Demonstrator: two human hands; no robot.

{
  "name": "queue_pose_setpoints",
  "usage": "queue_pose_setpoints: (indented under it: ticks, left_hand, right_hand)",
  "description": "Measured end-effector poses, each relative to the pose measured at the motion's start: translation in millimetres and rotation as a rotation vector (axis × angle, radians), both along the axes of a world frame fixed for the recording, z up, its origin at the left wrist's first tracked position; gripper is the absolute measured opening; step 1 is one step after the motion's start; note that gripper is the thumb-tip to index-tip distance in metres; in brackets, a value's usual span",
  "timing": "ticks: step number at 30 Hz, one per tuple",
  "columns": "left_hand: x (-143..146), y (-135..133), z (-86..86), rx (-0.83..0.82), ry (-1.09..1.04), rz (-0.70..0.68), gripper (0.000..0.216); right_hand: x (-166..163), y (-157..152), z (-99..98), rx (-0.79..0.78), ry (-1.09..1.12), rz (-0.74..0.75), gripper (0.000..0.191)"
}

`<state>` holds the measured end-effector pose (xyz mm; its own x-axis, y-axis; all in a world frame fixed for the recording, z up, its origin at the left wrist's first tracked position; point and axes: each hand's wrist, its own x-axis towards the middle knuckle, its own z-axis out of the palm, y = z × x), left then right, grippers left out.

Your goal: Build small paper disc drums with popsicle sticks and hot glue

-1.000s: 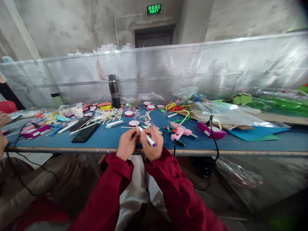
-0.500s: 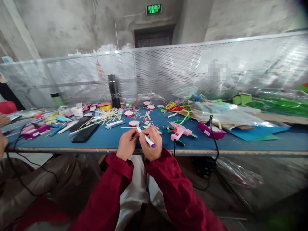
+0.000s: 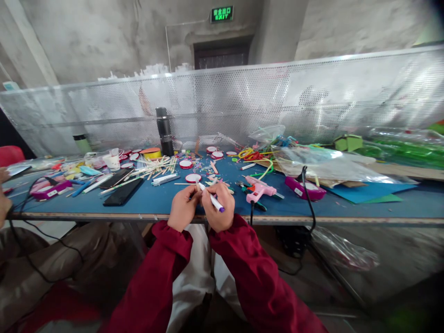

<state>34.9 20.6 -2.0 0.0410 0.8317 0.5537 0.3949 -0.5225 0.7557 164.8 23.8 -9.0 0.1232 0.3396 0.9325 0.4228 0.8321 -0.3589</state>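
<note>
My right hand (image 3: 220, 206) is closed round a white marker pen (image 3: 215, 202) with a purple end, its tip pointing up and left towards my other hand. Close beside it, my left hand (image 3: 183, 206) is closed in a pinch; whatever sits between its fingers is too small and too hidden to name. Both hands are at the front edge of the blue table. Just beyond them lie a round white disc with a red rim (image 3: 193, 178) and a thin wooden stick (image 3: 183, 184). To the right of my right hand rests a pink glue gun (image 3: 260, 188).
Sticks (image 3: 157, 166), black phones (image 3: 124, 191) and a black flask (image 3: 164, 132) stand or lie to the left. Plastic bags (image 3: 322, 159), blue card (image 3: 371, 188) and a purple roll-shaped thing (image 3: 305, 188) lie right. A mesh screen (image 3: 236, 101) runs behind. Another person's hand (image 3: 4, 203) shows far left.
The marker in my right hand has shifted very slightly. At the far left, the other person's hand has moved a little towards the edge of view.
</note>
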Motion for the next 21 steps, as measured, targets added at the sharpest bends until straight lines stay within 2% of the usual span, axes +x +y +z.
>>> queue_pose_setpoints:
  ticks: [21]
  left_hand:
    - [-0.4,-0.1,-0.1,0.005,0.006,-0.005,0.021]
  right_hand:
    - [0.0,-0.1,-0.2,0.004,0.008,-0.008,0.012]
